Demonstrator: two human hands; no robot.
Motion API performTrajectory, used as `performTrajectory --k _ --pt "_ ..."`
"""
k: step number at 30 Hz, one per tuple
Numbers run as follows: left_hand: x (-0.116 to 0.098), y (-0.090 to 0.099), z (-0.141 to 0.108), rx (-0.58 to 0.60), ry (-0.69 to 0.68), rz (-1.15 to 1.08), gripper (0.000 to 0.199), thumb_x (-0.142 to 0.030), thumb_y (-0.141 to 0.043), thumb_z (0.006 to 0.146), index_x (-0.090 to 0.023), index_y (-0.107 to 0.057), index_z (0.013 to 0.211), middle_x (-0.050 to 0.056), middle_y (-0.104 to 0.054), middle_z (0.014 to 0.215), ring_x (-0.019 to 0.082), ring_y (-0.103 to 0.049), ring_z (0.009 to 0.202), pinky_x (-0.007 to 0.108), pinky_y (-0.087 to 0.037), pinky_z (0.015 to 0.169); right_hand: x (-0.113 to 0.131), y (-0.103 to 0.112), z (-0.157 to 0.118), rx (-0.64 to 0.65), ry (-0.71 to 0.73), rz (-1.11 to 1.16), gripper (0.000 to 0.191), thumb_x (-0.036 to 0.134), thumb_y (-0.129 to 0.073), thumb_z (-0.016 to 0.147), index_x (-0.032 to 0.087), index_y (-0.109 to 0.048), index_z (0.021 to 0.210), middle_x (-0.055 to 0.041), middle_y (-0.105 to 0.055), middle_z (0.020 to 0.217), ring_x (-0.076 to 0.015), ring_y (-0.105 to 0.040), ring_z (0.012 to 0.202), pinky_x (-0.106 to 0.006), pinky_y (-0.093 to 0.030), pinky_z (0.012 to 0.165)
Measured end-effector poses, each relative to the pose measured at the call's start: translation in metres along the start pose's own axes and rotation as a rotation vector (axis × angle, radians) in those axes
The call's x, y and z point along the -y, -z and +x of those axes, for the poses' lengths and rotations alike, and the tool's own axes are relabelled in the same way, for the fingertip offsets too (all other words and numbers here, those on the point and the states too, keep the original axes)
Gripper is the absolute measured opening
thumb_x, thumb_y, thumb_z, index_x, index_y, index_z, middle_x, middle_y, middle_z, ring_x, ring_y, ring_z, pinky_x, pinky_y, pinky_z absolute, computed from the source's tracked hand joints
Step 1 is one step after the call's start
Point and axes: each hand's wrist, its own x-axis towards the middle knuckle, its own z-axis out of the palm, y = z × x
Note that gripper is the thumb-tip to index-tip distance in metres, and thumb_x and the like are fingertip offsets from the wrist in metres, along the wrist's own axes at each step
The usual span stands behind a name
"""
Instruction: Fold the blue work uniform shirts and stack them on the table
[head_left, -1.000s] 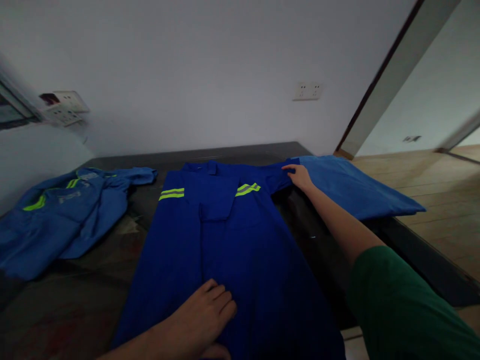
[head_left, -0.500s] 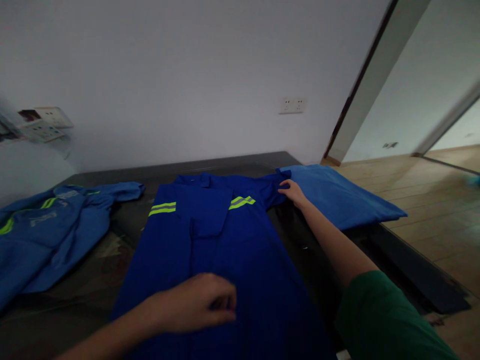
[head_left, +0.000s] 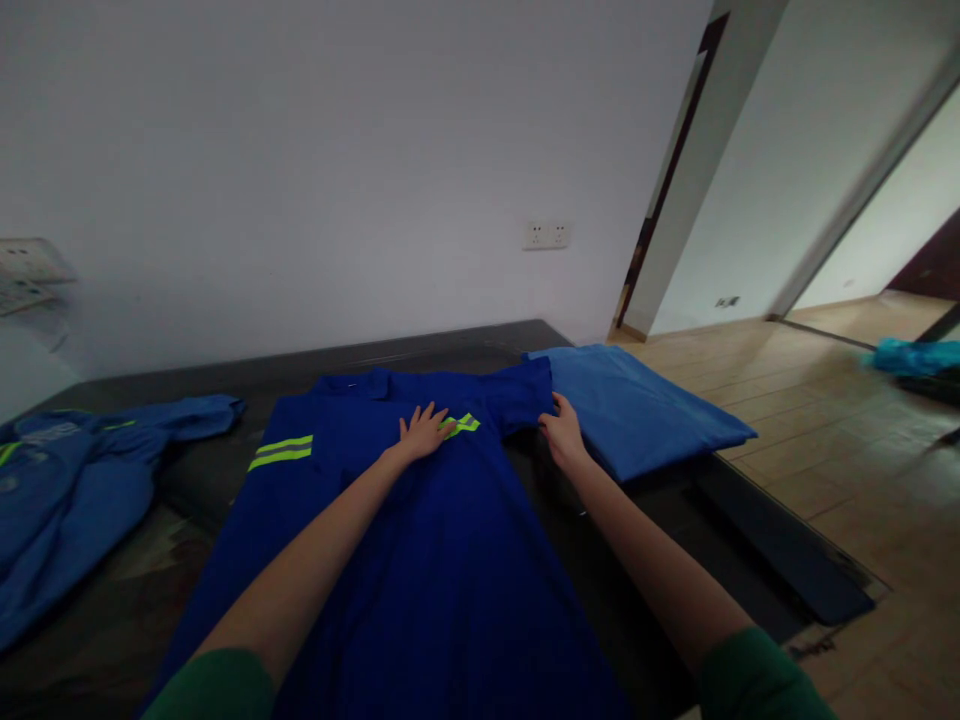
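A dark blue work jacket (head_left: pixel 442 540) with a collar and yellow-green reflective stripes lies spread on a dark table, its lower part running toward me. My left hand (head_left: pixel 426 432) rests flat on its chest, fingers spread, beside the right-hand stripe. At the right, my right hand (head_left: pixel 561 428) pinches the end of the jacket's sleeve (head_left: pixel 521 395) between thumb and fingers. That sleeve reaches out sideways to the edge of a lighter blue folded cloth. My left forearm hides part of the jacket's front.
The lighter blue folded cloth (head_left: pixel 637 405) lies at the table's right side. Another blue garment (head_left: pixel 97 480) with reflective stripes lies crumpled at the left. Behind the dark table (head_left: pixel 420 350) stands a wall with a socket (head_left: pixel 547 235). Wooden floor (head_left: pixel 810 420) extends at the right.
My left hand has moved forward from above the jacket's middle and now lies flat on its chest. My right hand stays at the sleeve, which looks straighter. The view has turned rightward.
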Motion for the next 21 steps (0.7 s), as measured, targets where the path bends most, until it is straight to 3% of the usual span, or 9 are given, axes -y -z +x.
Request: performTrajectory --k 4,6,9,10,12,14,17,19,21 --pt "-0.039 0.027 0.031 -0.070 -0.044 -0.128 0.063 -0.055 -0.029 0.094 -0.014 -0.045 0.138 0.015 -0.044 0.145 0.026 -0.041 0.134 0.040 -0.034 0.108 0.019 -0.040 -0.028 0.281 0.431 -0.449 0.061 0.003 -0.043 0.065 0.016 -0.054 0.123 -0.0082 -0.060 0.126 -0.0194 -0.053 0.117 -0.037 -0.039 0.105" --pt "-0.059 0.038 0.044 -0.045 -0.116 -0.183 0.070 -0.060 -0.043 0.088 -0.011 -0.046 0.137 0.015 -0.053 0.137 0.025 -0.054 0.122 0.031 -0.044 0.098 0.025 -0.064 -0.049 0.478 0.533 -0.715 0.059 0.001 -0.042 0.071 0.014 -0.054 0.126 -0.0112 -0.060 0.125 -0.0215 -0.053 0.116 -0.039 -0.039 0.104" --pt "-0.077 0.040 0.049 -0.005 -0.165 -0.208 0.076 -0.051 -0.078 0.062 -0.011 -0.058 0.123 0.014 -0.067 0.117 0.032 -0.064 0.104 0.033 -0.050 0.088 0.026 -0.091 -0.075 0.623 0.544 -0.995 0.054 0.003 -0.042 0.079 0.013 -0.052 0.131 -0.0154 -0.062 0.120 -0.0265 -0.053 0.114 -0.043 -0.042 0.098" --pt "-0.078 0.038 0.047 -0.024 -0.150 -0.203 0.073 -0.044 -0.081 0.059 -0.012 -0.060 0.121 0.015 -0.068 0.114 0.034 -0.064 0.104 0.036 -0.050 0.089 0.025 -0.094 -0.081 0.652 0.538 -1.029 0.053 0.004 -0.042 0.081 0.012 -0.050 0.133 -0.0162 -0.061 0.121 -0.0274 -0.052 0.115 -0.044 -0.042 0.097" --pt "-0.074 0.031 0.041 -0.111 -0.088 -0.197 0.062 -0.032 -0.077 0.066 -0.013 -0.058 0.122 0.017 -0.066 0.117 0.037 -0.060 0.111 0.042 -0.046 0.095 0.027 -0.087 -0.088 0.735 0.552 -0.985 0.051 0.007 -0.045 0.084 0.011 -0.048 0.135 -0.0168 -0.058 0.127 -0.0272 -0.049 0.120 -0.044 -0.040 0.101" --pt "-0.063 0.027 0.036 -0.191 -0.041 -0.237 0.052 -0.024 -0.064 0.079 -0.013 -0.052 0.128 0.020 -0.061 0.125 0.037 -0.054 0.120 0.048 -0.040 0.101 0.034 -0.059 -0.096 0.802 0.577 -0.840 0.050 0.011 -0.050 0.084 0.012 -0.048 0.135 -0.0155 -0.053 0.135 -0.0247 -0.044 0.127 -0.042 -0.035 0.107" --pt "-0.041 0.028 0.035 -0.279 0.033 -0.385 0.049 -0.018 -0.054 0.084 -0.009 -0.045 0.132 0.024 -0.057 0.129 0.036 -0.051 0.124 0.048 -0.038 0.104 0.055 0.019 -0.120 0.752 0.441 -0.651 0.034 0.021 -0.052 0.087 0.018 -0.060 0.120 -0.0104 -0.061 0.125 -0.0218 -0.052 0.119 -0.041 -0.038 0.104" --pt "-0.028 0.031 0.038 -0.304 0.066 -0.505 0.046 -0.017 -0.054 0.084 -0.009 -0.047 0.129 0.022 -0.059 0.127 0.034 -0.052 0.123 0.046 -0.039 0.104 0.068 0.083 -0.149 0.780 0.151 -0.611 0.027 0.037 -0.050 0.089 0.018 -0.069 0.092 -0.0080 -0.071 0.092 -0.0193 -0.064 0.089 -0.034 -0.050 0.083" --pt "-0.017 0.033 0.041 -0.297 0.063 -0.628 0.041 -0.018 -0.055 0.083 -0.011 -0.051 0.124 0.017 -0.064 0.121 0.031 -0.056 0.119 0.045 -0.042 0.102 0.073 0.142 -0.188 0.860 -0.296 -0.621 0.047 0.053 -0.043 0.090 0.017 -0.068 0.072 -0.0066 -0.067 0.062 -0.0165 -0.062 0.058 -0.028 -0.049 0.056"
